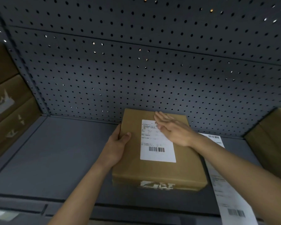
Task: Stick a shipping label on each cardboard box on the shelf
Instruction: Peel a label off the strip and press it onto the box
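Stacked cartons fill the far left of the shelf. Mid-shelf, the left hand grips the left edge of the cardboard box, thumb on top. A shipping label lies on its top, the right hand flat over the label's upper right corner, fingers straight. A strip of labels lies just right, then a further carton.

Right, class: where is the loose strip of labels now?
In the head view the label strip lies on the shelf right of the cardboard box, passing under the right forearm toward the lower right corner.
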A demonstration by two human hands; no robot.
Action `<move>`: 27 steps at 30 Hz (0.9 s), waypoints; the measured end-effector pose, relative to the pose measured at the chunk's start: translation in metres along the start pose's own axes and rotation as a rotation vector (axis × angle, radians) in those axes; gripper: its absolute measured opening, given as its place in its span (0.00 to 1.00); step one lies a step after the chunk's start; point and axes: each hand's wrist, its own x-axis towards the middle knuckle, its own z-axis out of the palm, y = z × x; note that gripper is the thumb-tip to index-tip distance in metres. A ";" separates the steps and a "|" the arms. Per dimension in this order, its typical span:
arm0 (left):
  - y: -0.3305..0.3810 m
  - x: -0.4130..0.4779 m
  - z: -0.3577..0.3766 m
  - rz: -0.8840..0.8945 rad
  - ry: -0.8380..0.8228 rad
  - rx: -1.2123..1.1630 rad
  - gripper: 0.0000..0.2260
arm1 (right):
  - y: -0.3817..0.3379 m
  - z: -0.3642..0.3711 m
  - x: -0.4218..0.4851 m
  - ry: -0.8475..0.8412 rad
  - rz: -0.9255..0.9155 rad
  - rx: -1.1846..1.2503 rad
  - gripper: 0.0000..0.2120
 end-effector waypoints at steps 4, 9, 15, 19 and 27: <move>0.004 -0.002 0.002 -0.017 0.026 -0.034 0.10 | -0.003 0.000 0.002 0.008 0.022 0.018 0.27; 0.010 -0.007 0.003 -0.021 0.055 -0.046 0.12 | -0.018 -0.006 -0.027 0.114 0.083 0.222 0.29; 0.011 -0.021 -0.010 0.028 0.122 -0.048 0.28 | -0.025 0.020 -0.115 0.450 0.397 0.661 0.27; -0.003 -0.050 -0.019 0.027 0.041 -0.010 0.23 | -0.035 0.053 -0.146 0.539 0.575 1.007 0.24; -0.023 -0.077 -0.002 0.011 0.050 -0.102 0.18 | -0.056 0.076 -0.150 0.694 0.662 1.214 0.16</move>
